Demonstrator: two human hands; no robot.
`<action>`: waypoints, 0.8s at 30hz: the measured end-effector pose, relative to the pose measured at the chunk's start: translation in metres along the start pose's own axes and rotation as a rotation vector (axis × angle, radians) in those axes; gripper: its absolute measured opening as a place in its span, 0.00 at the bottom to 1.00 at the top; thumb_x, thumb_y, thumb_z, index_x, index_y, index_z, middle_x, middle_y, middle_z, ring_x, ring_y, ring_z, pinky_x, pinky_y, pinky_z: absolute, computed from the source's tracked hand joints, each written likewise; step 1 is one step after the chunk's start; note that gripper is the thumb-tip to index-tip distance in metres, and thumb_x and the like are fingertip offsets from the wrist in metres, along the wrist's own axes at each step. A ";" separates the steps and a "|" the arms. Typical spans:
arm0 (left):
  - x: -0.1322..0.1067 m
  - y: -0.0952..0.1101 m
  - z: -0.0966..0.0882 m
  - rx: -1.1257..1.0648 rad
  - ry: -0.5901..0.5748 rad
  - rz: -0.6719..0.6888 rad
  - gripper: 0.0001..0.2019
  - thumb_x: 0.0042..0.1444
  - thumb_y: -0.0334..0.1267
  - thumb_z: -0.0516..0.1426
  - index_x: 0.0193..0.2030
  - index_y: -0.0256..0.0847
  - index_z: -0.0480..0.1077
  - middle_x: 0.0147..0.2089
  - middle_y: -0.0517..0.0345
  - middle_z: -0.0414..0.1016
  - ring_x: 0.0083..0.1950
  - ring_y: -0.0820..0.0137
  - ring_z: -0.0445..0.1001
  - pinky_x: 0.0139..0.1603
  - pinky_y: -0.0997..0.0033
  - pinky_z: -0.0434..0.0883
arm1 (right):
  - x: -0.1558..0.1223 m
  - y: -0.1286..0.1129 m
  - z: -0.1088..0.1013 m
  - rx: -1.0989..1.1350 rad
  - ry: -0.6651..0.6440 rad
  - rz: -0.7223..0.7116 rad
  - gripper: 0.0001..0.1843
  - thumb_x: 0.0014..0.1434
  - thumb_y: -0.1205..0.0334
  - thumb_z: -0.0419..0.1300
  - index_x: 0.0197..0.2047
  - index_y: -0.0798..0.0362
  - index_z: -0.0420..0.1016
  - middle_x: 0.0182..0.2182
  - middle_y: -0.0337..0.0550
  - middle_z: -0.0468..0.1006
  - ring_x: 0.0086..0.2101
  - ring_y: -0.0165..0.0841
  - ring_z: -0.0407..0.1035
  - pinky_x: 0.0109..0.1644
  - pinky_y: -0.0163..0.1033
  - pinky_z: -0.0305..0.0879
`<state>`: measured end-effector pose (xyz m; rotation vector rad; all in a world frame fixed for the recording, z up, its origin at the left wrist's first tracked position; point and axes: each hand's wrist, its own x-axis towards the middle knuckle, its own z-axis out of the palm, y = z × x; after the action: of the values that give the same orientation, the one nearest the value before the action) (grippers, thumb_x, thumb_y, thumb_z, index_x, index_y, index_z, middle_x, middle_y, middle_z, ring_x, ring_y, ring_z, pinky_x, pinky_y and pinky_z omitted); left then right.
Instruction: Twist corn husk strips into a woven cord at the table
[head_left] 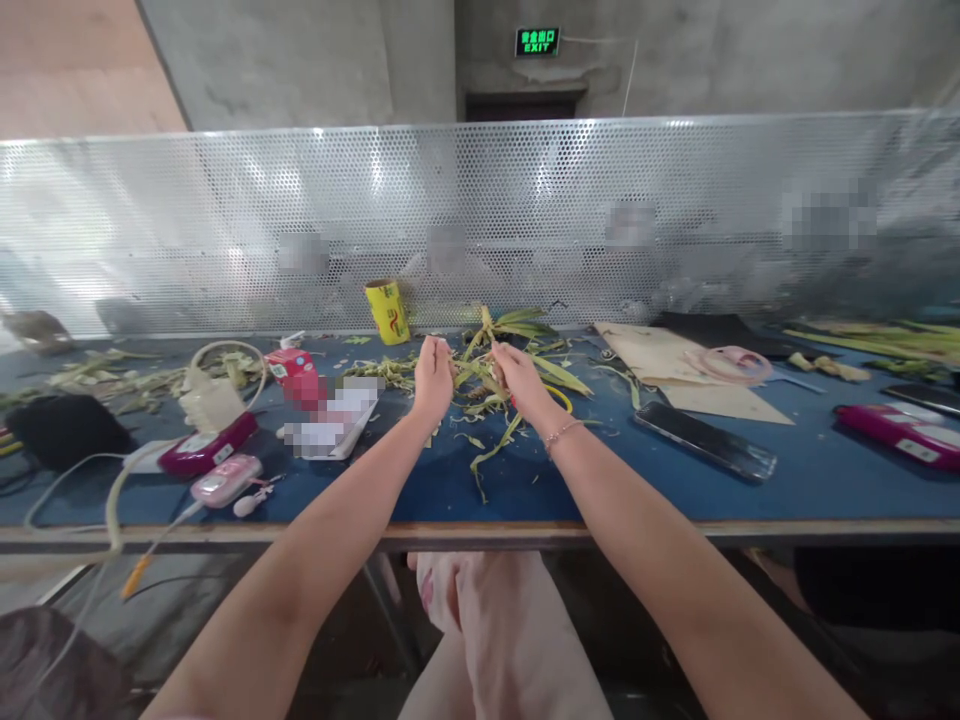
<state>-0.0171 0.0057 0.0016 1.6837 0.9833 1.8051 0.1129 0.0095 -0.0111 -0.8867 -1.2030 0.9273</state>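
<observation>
Both my hands are over a pile of green and yellowish plant trimmings (480, 405) on the blue tabletop. My left hand (435, 380) is closed, thumb against curled fingers; what it pinches is too small to make out. A short way to its right, my right hand (521, 383) is closed too, and its fingers hide most of whatever is in them. A curved yellow band (561, 400) shows beside that hand; I cannot tell if it is held. Just beyond the fingers stands a pale stalk (487, 320) with long leaves (525, 322).
A perforated metal screen (495, 220) runs along the back, near a yellow cardboard tube (388, 312). To the left lie a white phone (352, 420), a red carton (289, 366) and cabled devices. A dark phone (705, 440), brown cardboard (649, 355) and a magenta device (896, 430) lie right.
</observation>
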 end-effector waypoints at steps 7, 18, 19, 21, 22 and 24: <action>-0.002 0.005 0.000 0.027 -0.037 -0.067 0.16 0.53 0.53 0.51 0.31 0.41 0.59 0.19 0.64 0.60 0.19 0.78 0.59 0.23 0.75 0.57 | -0.002 -0.003 -0.002 -0.355 -0.024 -0.158 0.23 0.54 0.41 0.49 0.23 0.53 0.66 0.17 0.37 0.64 0.22 0.29 0.59 0.27 0.35 0.54; -0.007 -0.003 0.019 -0.137 -0.294 -0.309 0.13 0.53 0.44 0.54 0.26 0.36 0.63 0.23 0.61 0.66 0.24 0.77 0.65 0.30 0.74 0.66 | -0.002 0.003 -0.002 -0.518 0.124 -0.350 0.19 0.60 0.46 0.42 0.25 0.50 0.57 0.23 0.40 0.64 0.27 0.33 0.58 0.34 0.38 0.52; -0.008 -0.004 0.021 -0.149 -0.296 -0.315 0.12 0.52 0.44 0.54 0.26 0.37 0.63 0.22 0.61 0.66 0.24 0.77 0.66 0.30 0.73 0.67 | -0.003 0.002 -0.002 -0.520 0.122 -0.364 0.19 0.60 0.47 0.42 0.26 0.50 0.57 0.23 0.40 0.64 0.27 0.33 0.58 0.34 0.38 0.53; -0.010 -0.004 0.022 -0.174 -0.282 -0.307 0.12 0.52 0.44 0.54 0.26 0.38 0.62 0.21 0.63 0.64 0.23 0.76 0.66 0.29 0.72 0.68 | -0.005 0.001 -0.001 -0.501 0.113 -0.395 0.18 0.61 0.48 0.42 0.26 0.50 0.58 0.24 0.40 0.64 0.27 0.33 0.58 0.35 0.38 0.53; -0.011 -0.004 0.023 -0.182 -0.264 -0.290 0.12 0.53 0.44 0.54 0.26 0.38 0.61 0.21 0.63 0.63 0.23 0.77 0.65 0.29 0.73 0.68 | -0.006 0.000 0.000 -0.483 0.106 -0.409 0.18 0.61 0.48 0.42 0.26 0.50 0.58 0.23 0.40 0.64 0.27 0.32 0.58 0.35 0.38 0.53; -0.011 -0.004 0.022 -0.197 -0.217 -0.261 0.12 0.54 0.44 0.53 0.25 0.39 0.60 0.20 0.65 0.60 0.22 0.78 0.63 0.27 0.74 0.67 | -0.008 0.000 0.001 -0.451 0.092 -0.430 0.19 0.60 0.48 0.42 0.25 0.50 0.57 0.23 0.39 0.63 0.27 0.32 0.58 0.36 0.38 0.54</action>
<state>0.0058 0.0042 -0.0088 1.5150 0.8569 1.4660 0.1110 0.0024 -0.0134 -0.9564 -1.4754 0.2683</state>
